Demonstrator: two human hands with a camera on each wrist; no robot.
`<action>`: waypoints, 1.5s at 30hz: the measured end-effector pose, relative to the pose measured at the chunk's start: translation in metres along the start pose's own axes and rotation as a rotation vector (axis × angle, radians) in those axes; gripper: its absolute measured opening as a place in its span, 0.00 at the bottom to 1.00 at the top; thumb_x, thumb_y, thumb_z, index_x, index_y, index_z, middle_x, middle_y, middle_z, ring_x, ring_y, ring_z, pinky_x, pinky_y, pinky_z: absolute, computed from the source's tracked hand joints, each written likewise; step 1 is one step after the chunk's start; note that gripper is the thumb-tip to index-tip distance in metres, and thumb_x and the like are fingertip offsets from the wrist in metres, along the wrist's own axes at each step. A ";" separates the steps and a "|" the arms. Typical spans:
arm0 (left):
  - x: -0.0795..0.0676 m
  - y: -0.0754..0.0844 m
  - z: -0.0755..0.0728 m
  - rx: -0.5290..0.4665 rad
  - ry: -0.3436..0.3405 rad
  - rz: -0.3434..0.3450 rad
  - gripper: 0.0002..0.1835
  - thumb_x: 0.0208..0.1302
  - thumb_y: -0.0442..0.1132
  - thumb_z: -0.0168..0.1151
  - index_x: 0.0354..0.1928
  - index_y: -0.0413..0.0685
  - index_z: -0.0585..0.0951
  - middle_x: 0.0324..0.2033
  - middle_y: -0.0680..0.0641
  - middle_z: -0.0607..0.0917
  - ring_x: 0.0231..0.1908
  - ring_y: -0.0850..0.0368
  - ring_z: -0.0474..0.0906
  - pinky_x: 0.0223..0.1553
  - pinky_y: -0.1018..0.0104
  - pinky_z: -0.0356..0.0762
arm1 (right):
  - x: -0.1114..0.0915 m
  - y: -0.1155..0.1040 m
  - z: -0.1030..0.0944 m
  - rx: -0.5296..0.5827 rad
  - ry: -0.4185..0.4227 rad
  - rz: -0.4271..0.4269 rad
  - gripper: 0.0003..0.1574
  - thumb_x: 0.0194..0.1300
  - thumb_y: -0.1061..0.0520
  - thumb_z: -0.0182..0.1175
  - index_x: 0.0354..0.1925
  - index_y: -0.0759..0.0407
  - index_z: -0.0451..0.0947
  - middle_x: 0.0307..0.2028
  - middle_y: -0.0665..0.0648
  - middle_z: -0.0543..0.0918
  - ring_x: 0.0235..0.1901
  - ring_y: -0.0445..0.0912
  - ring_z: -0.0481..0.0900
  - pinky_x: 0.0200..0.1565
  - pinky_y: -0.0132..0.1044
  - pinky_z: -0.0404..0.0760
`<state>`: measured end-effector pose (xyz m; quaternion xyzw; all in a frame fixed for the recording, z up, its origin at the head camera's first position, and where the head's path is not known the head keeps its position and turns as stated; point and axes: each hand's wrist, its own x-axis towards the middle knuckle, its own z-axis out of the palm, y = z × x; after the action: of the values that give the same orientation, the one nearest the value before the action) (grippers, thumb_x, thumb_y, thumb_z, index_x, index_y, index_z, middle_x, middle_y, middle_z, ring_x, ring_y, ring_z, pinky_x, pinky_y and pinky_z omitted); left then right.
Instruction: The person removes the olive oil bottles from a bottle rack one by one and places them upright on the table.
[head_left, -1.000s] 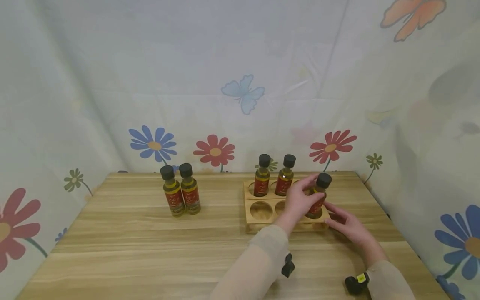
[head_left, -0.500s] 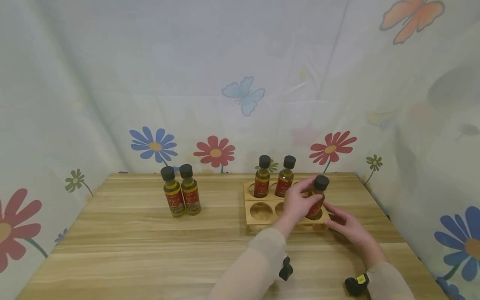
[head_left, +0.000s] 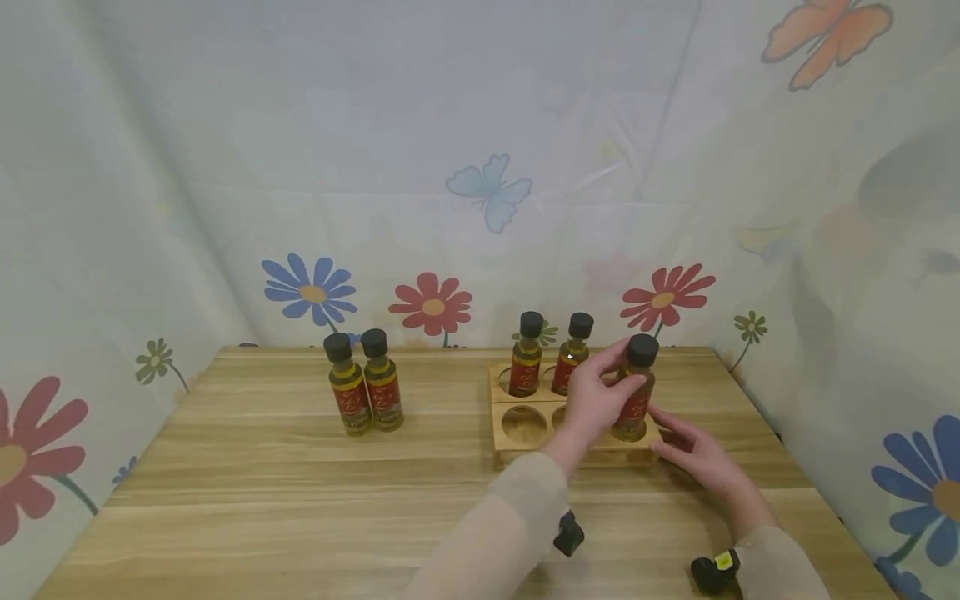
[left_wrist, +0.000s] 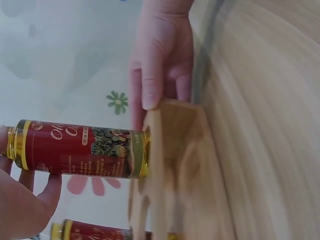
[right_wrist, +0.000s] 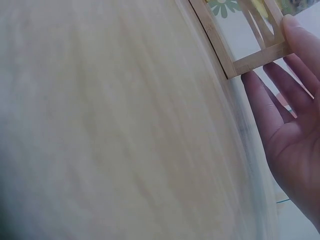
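My left hand (head_left: pixel 597 407) grips an olive oil bottle (head_left: pixel 635 408) near its neck, over the front right hole of a wooden rack (head_left: pixel 513 456). This bottle has a black cap and a red label, and in the left wrist view its base (left_wrist: pixel 140 154) is level with the rack's top board. My right hand (head_left: pixel 701 457) holds the rack's right end, its thumb on the top board's edge and its fingers against the side. Two more bottles, a left one (head_left: pixel 526 367) and a right one (head_left: pixel 572 367), stand in the back row. The back right hole is mostly hidden by my left hand.
Another two bottles, one on the left (head_left: pixel 350 398) and one on the right (head_left: pixel 386 393), stand side by side on the wood-grain table (head_left: pixel 262 500), left of the rack. A floral curtain (head_left: pixel 360 208) hangs behind the table and along its sides.
The bottle in my left hand dips slightly, then rises, showing more of its body above the rack. My right hand stays at the rack's end. The other bottles have not moved.
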<state>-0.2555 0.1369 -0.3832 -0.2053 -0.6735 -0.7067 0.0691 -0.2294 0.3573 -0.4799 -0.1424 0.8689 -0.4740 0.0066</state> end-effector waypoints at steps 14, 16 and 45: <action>-0.005 0.026 -0.013 0.006 -0.052 0.046 0.26 0.65 0.32 0.66 0.65 0.52 0.77 0.51 0.52 0.85 0.52 0.68 0.78 0.53 0.69 0.76 | -0.001 0.000 0.001 -0.006 -0.004 0.005 0.38 0.72 0.55 0.59 0.73 0.65 0.59 0.70 0.71 0.61 0.64 0.68 0.67 0.62 0.57 0.68; -0.006 0.028 -0.016 0.013 -0.049 0.049 0.26 0.65 0.32 0.66 0.65 0.52 0.77 0.51 0.51 0.85 0.52 0.67 0.78 0.53 0.69 0.76 | -0.001 0.000 0.001 0.001 -0.007 0.004 0.38 0.72 0.55 0.59 0.74 0.65 0.59 0.70 0.71 0.61 0.64 0.68 0.67 0.62 0.49 0.70; -0.026 0.030 -0.061 0.057 0.023 0.031 0.28 0.64 0.28 0.65 0.67 0.47 0.75 0.59 0.49 0.80 0.56 0.57 0.78 0.54 0.64 0.78 | -0.001 0.004 0.002 0.040 0.002 -0.023 0.39 0.71 0.55 0.60 0.73 0.64 0.60 0.71 0.68 0.61 0.56 0.26 0.67 0.56 0.20 0.66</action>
<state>-0.2331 0.0696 -0.3661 -0.2056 -0.6894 -0.6883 0.0937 -0.2292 0.3574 -0.4844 -0.1516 0.8575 -0.4916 0.0033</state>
